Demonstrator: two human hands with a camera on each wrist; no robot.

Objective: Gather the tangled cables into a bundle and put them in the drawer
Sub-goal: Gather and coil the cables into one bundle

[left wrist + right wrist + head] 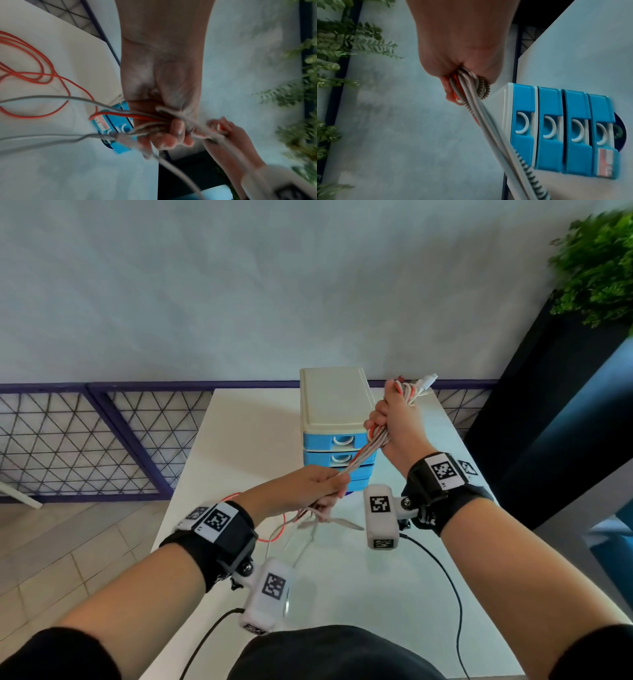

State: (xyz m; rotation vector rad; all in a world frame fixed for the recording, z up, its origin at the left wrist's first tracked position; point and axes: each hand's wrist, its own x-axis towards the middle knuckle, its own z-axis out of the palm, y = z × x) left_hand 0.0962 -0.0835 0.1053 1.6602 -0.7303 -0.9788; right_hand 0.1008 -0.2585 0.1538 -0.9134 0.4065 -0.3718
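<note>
Loose tails of red and grey cable trail on the white table nearest the person, hanging from under the left hand, whose fingers are curled tight around the strands. From that fist the gathered cables run as one taut line up, away and to the right, into the right hand, which is raised higher and farther out and is also clenched around them; plug ends poke from the top of that fist. The bundle's long axis thus slants from low and near at the left hand to high and far at the right, passing just in front of the blue drawer unit. All four drawers appear closed. The right hand is the nearer of the two to the drawer fronts, yet both hands are full, so one would likely have to let go of the cables to pull a drawer out. Behind the unit stand a purple mesh fence and a pale wall, with a green plant at far right.
</note>
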